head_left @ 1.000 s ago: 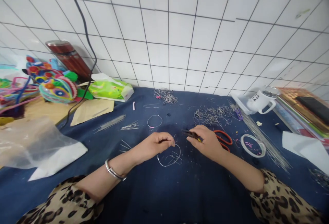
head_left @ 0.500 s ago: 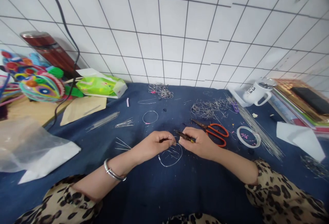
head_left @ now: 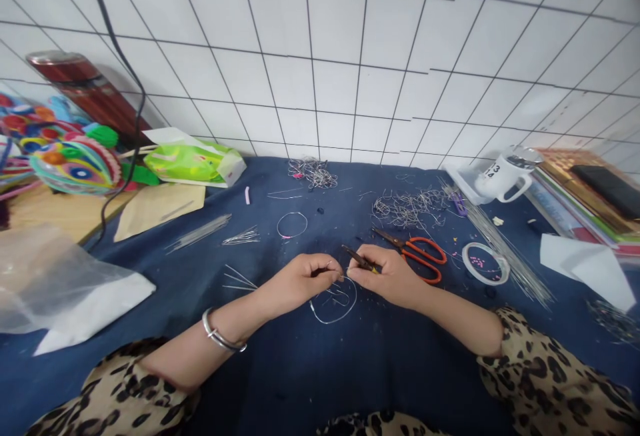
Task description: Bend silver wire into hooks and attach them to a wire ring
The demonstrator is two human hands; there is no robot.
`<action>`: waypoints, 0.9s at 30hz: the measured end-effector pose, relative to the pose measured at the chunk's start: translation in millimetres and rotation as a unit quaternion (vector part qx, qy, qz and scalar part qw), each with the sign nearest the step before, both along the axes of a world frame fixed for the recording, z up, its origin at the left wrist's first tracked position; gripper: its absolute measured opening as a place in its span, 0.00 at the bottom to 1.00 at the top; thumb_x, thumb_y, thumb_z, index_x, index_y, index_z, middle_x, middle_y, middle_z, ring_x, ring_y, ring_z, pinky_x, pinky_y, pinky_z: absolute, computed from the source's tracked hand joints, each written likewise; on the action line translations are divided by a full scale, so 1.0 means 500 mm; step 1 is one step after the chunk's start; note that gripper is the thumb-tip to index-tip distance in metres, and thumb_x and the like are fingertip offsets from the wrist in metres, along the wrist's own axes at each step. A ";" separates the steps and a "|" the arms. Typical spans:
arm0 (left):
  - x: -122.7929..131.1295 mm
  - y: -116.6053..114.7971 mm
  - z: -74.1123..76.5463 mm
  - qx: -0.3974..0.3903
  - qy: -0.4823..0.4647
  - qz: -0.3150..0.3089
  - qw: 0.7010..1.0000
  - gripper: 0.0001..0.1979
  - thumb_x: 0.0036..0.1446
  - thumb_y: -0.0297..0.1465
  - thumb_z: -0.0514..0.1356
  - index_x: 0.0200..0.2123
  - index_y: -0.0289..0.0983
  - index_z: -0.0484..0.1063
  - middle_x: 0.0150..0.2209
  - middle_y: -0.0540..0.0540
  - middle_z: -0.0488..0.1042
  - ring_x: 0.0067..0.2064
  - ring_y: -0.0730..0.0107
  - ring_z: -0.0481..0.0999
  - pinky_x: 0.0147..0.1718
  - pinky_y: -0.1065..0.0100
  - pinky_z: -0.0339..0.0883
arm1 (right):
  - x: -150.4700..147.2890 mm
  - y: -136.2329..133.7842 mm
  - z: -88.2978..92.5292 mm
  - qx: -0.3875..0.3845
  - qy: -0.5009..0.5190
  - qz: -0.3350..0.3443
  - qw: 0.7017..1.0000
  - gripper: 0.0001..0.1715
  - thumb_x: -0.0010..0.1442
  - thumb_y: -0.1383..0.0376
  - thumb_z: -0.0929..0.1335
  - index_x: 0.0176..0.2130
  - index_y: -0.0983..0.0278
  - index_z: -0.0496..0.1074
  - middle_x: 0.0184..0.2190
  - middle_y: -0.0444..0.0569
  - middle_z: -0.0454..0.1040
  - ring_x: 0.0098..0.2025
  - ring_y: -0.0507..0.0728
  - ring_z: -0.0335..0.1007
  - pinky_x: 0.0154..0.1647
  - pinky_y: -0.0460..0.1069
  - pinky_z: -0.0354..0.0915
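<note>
My left hand [head_left: 303,279] pinches the end of a thin wire loop [head_left: 329,322], with thumb and forefinger together. The loop hangs just below the fingertips over the dark blue cloth, and loose wire bits lie inside it. A small pair of dark-jawed pliers [head_left: 356,257] is gripped in my right hand [head_left: 390,275], jaws pointing up and left, close to the left fingertips. My right fingertips also appear to touch the loop's right side; exact contact is too small to tell. Orange-handled scissors [head_left: 425,249] lie just beyond my right hand.
Tangled wire piles [head_left: 407,208] lie toward the wall. A finished-looking wire ring [head_left: 292,215] rests ahead of my left hand. On the right are a round bead dish [head_left: 465,268], long straight wires [head_left: 505,256] and a white mug [head_left: 504,179]. A plastic bag [head_left: 65,289] lies left.
The pliers have turned so their jaws point more upward, apart from the left fingertips. Both hands stay nearly in place, and the view has shifted slightly.
</note>
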State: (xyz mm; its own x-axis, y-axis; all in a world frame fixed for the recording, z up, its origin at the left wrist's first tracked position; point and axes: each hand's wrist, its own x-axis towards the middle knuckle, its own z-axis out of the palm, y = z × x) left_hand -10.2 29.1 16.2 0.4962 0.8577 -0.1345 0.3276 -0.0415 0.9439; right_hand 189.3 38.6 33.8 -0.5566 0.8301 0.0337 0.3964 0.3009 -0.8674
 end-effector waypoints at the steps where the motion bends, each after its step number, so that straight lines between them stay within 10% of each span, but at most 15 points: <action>1: 0.000 0.000 0.000 -0.002 -0.002 0.005 1.000 0.08 0.54 0.30 0.52 0.29 0.34 0.70 0.23 0.52 0.63 0.25 0.77 0.58 0.23 0.74 0.54 | 0.000 -0.001 0.000 -0.004 -0.001 -0.001 1.000 0.09 0.56 0.61 0.64 0.29 0.64 0.66 0.25 0.40 0.61 0.27 0.47 0.57 0.29 0.43 0.56; 12: -0.015 0.001 0.000 0.039 0.018 0.069 0.997 0.09 0.55 0.32 0.52 0.29 0.35 0.69 0.23 0.52 0.62 0.24 0.76 0.58 0.23 0.74 0.53 | 0.044 0.028 -0.022 0.301 -0.134 0.044 0.943 0.07 0.58 0.64 0.62 0.35 0.63 0.68 0.30 0.48 0.69 0.35 0.54 0.61 0.39 0.51 0.57; 27: -0.016 0.003 -0.016 0.111 0.056 0.091 0.988 0.08 0.55 0.30 0.52 0.29 0.36 0.70 0.27 0.50 0.68 0.29 0.73 0.65 0.29 0.71 0.59 | 0.027 0.011 -0.019 0.405 -0.344 -0.018 0.847 0.08 0.58 0.66 0.61 0.35 0.65 0.68 0.32 0.53 0.67 0.38 0.59 0.56 0.39 0.54 0.51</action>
